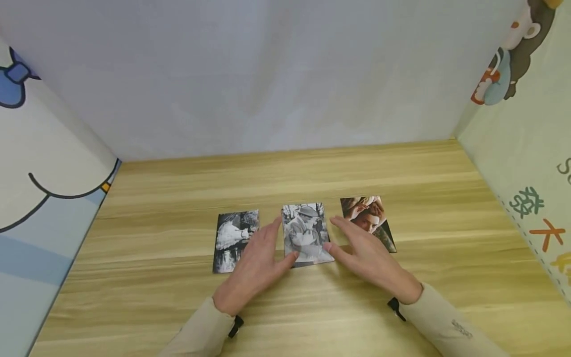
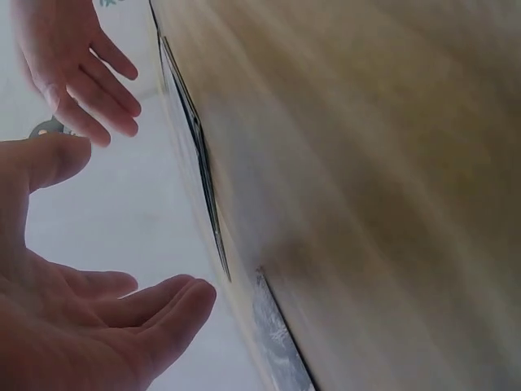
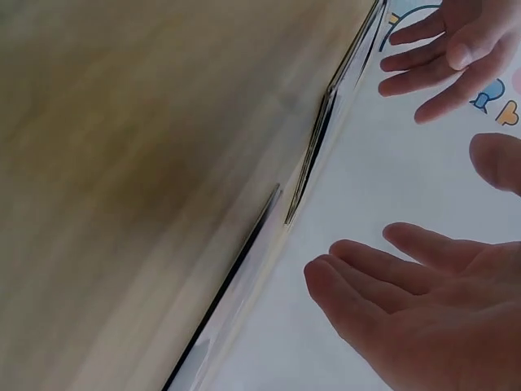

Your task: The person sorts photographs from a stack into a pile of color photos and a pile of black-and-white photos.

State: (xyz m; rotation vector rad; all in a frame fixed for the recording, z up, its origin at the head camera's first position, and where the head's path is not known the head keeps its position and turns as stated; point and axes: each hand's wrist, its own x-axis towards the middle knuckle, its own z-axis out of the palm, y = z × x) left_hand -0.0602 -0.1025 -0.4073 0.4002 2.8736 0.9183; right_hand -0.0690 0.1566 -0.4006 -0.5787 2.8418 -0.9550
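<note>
Here — middle photo (image 1: 307,233) | between left fingers (image 1: 272,231) and right fingers (image 1: 343,225) | both spread, holding nothing

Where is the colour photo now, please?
In the head view, the colour photo lies right of the middle photo, partly hidden by the right hand.

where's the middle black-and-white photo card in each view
Head: middle black-and-white photo card, below centre, between bare left hand and bare right hand.
Left wrist: card edge-on, left of centre, mostly upper half.
Right wrist: card edge-on, upper half, just right of centre.
Shared landmark: pale wood-grain table.
</note>
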